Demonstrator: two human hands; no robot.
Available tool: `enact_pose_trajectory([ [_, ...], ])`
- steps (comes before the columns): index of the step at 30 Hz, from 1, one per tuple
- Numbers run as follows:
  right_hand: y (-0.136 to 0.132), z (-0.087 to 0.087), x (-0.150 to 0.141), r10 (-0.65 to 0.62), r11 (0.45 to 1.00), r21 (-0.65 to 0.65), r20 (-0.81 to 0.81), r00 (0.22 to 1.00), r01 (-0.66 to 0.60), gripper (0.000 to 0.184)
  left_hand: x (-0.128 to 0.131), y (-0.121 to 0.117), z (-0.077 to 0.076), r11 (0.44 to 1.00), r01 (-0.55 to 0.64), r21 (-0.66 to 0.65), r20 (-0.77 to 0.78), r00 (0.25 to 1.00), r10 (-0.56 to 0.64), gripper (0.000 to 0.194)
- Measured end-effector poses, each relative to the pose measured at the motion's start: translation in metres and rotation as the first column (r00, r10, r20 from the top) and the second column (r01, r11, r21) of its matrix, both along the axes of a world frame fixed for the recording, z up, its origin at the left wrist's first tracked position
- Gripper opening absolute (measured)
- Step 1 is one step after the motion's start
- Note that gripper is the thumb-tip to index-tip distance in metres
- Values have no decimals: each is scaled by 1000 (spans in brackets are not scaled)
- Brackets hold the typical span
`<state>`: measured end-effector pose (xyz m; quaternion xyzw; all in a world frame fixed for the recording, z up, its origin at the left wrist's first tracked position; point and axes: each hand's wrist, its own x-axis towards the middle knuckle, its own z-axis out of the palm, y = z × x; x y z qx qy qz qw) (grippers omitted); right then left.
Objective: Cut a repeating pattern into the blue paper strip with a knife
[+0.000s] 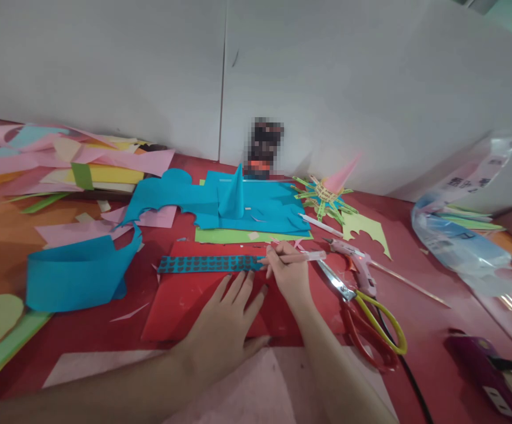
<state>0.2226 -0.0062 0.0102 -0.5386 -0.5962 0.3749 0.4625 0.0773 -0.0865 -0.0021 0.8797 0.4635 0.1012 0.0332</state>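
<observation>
My left hand (224,321) lies flat with fingers spread on a red paper sheet (176,306) in the middle of the table. My right hand (288,274) is closed round a pink pen (309,256), its tip at the right end of a blue strip with a dark pattern (207,264) that lies across the top of the red sheet. A blue paper cone (233,194) stands upright on blue paper (256,206) just behind.
Scissors with red and yellow handles (366,318) and a pink glue gun (357,265) lie right of my hand. A curled blue band (74,274) sits left. Coloured paper piles (61,165) at back left, a plastic bag (459,241) at right, a white wall behind.
</observation>
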Motion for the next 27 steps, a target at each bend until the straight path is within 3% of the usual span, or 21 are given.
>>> enact_pose_trajectory([
  [11,1,-2,0,-47,999,22,4,999,47,31,0,1,2,1000,0,4,-7,1000,0,61],
  [27,1,-1,0,-5,1000,7,-27,1000,5,31,0,0,0,1000,1,-1,-7,1000,-1,61],
])
